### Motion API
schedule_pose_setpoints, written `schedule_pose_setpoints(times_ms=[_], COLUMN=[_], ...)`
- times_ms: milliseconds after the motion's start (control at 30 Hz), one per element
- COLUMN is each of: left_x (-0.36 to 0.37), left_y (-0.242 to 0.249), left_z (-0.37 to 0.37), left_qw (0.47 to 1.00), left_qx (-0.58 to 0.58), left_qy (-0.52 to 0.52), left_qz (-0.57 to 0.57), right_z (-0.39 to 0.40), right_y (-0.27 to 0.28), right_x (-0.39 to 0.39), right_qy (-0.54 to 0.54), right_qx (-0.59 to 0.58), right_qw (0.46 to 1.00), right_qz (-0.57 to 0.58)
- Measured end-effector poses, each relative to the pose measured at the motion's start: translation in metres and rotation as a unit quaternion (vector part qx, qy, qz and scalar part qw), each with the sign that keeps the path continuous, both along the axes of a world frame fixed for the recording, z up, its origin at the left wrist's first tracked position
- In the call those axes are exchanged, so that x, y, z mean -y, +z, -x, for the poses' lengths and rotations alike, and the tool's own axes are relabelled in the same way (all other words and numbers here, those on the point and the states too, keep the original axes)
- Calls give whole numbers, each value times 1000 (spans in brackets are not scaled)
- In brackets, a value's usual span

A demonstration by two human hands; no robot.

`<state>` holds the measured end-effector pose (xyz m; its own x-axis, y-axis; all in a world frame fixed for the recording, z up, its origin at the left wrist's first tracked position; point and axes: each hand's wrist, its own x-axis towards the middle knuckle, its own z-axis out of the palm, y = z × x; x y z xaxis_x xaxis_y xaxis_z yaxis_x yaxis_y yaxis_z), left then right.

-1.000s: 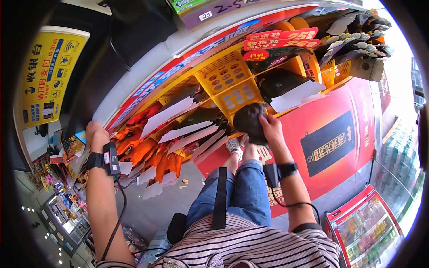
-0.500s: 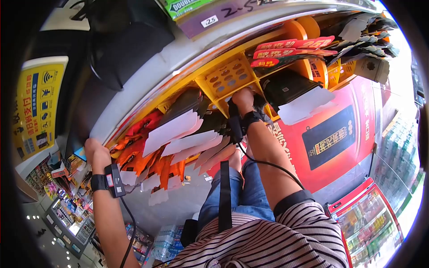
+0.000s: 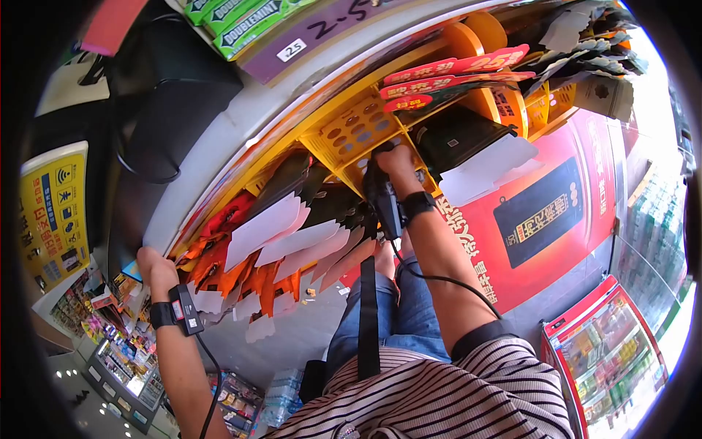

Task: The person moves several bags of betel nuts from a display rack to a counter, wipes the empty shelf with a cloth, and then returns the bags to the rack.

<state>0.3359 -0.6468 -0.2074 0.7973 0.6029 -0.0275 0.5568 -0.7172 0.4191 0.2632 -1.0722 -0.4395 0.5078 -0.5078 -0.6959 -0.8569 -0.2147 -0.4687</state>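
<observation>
My right hand (image 3: 397, 162) reaches into a compartment of the yellow plastic rack (image 3: 356, 132), its fingers curled and partly hidden beside something dark. Beneath that wrist hangs a black strapped-on device (image 3: 385, 201). To its left stand black packets with pale flaps (image 3: 303, 245), and on its right sits another black packet stack (image 3: 461, 143). My left hand (image 3: 156, 271) rests at the rack's left end by the counter edge, close to orange packets (image 3: 238, 267); its fingertips are hidden. Another small black device (image 3: 186, 310) is strapped to the left wrist.
Green gum boxes (image 3: 248, 25) lie on the counter (image 3: 201, 164) above the rack. Red price cards (image 3: 457, 73) stick out at the right. A red poster (image 3: 475, 234) covers the front below. A red-framed drinks cooler (image 3: 607, 351) stands lower right, and a yellow payment sign (image 3: 55, 212) at left.
The view has shifted slightly, showing more of the gum boxes. My right hand has turned and risen a little inside the compartment, while my left hand stays at the rack's left end.
</observation>
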Motion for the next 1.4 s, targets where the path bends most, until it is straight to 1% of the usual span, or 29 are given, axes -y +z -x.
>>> schedule_pose_setpoints(times_ms=[33,67,100,133,167,200,267,300,333,367,400,433,500,533,633,667,767,800,833,867,900,1000,1067,1100,1133,1167,1267,1367,1400], left_x=[11,9,6,-34,-55,-56,-55,-50,-40,-29,-12,3,23,18,22,-2,12,11,9,7,9,10,-8,-22,-35,-48,-28,4,-3], left_y=[-2,-2,-1,-5,-7,-7,-6,-5,-3,-3,-2,0,3,-1,-3,-8,-9,-9,-9,-8,-6,-3,-6,-8,-9,-12,-11,1,1], left_z=[-1,-1,-1,5,8,8,7,5,3,1,-3,-5,-4,-5,-1,-1,-8,-8,-8,-8,-7,-10,-15,-15,-14,-11,-14,-5,-5], left_qw=[963,996,992,935,804,816,833,887,929,981,992,989,978,969,965,970,959,961,964,966,967,969,969,984,991,994,986,996,985], left_qx=[112,52,-4,-60,-110,-137,-189,-182,-163,-105,-41,-12,42,62,101,95,105,100,95,90,77,35,4,-30,-64,-98,-115,-50,-109], left_qy=[102,53,24,-185,-381,-349,-285,-212,-135,-9,118,145,205,215,168,159,188,176,165,152,161,186,208,154,102,49,106,71,-3], left_qz=[223,57,-124,-295,-443,-441,-434,-368,-304,-163,-13,-2,21,105,174,159,185,187,188,188,182,156,130,89,49,10,-63,-32,-133], right_z=[1,10,15,18,20,20,11,4,-2,3,-1,-5,-1,-1,-4,-4,1,-1,-4,-2,-2,-3,0,0,-3,0,12,-3,-9], right_y=[2,7,6,3,-3,-19,-32,-41,-55,-65,-50,-41,-51,-38,-28,-28,-13,-1,-12,-24,-21,-7,12,18,15,14,6,5,6], right_x=[3,2,-1,-5,-9,-9,-15,-17,-18,-22,-24,-24,-22,-20,-16,-16,-23,-30,-45,-46,-45,-30,-26,-24,-22,-19,-9,4,7], right_qy=[-67,-110,-96,-81,-68,-2,44,64,140,107,75,43,96,99,173,206,262,272,87,240,386,428,313,257,80,116,192,331,329], right_qx=[40,100,116,133,152,152,148,145,112,103,98,93,76,50,-25,-50,-12,-39,-60,-40,-18,-16,-44,-58,-111,-88,-22,-70,-76], right_qw=[997,989,988,986,982,984,983,982,978,982,985,986,985,989,983,976,965,961,990,968,921,903,949,965,990,989,978,934,936], right_qz=[6,1,30,58,85,95,97,99,104,113,124,135,125,98,52,41,18,-18,-88,-64,-38,-32,-19,-9,-41,-9,77,118,102])
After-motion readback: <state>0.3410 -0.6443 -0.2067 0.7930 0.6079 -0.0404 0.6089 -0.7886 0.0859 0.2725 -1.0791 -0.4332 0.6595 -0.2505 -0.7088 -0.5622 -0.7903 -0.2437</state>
